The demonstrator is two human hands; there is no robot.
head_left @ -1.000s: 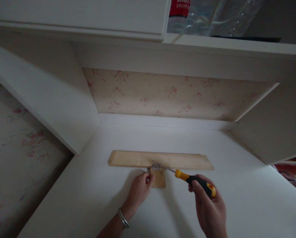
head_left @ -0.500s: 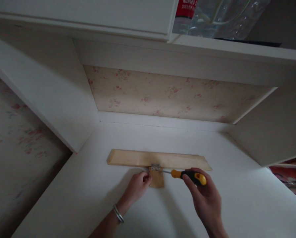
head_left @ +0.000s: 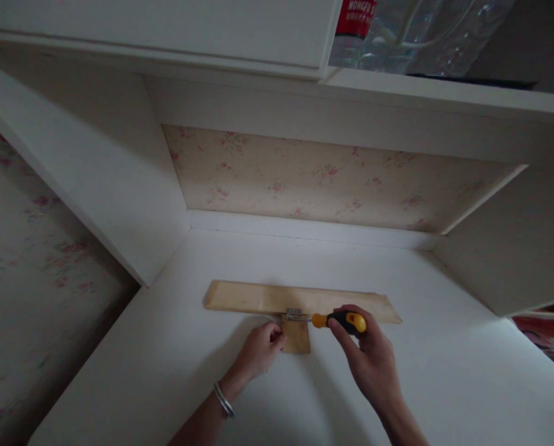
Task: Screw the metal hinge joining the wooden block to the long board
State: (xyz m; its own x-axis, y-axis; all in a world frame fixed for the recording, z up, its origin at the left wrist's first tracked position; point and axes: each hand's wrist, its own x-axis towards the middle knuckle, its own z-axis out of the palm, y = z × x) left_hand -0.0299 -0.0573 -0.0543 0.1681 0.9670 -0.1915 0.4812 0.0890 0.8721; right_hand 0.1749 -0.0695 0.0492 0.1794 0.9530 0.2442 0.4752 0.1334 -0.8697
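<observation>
Wooden strip (head_left: 300,298) lies flat mid white shelf (head_left: 426,371); small block (head_left: 297,337) joined by hinge (head_left: 294,314). Fastening looks underway, screw seating unclear. Right hand (head_left: 367,356) clasps screwdriver (head_left: 339,320), tip at hinge. Left hand (head_left: 258,353) curled, fingertips against block's left edge.

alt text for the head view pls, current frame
A person's right hand holds a yellow-and-black screwdriver with its tip at a small metal hinge joining a long wooden board and a small wooden piece. The left hand steadies the small piece on a white desk.
</observation>
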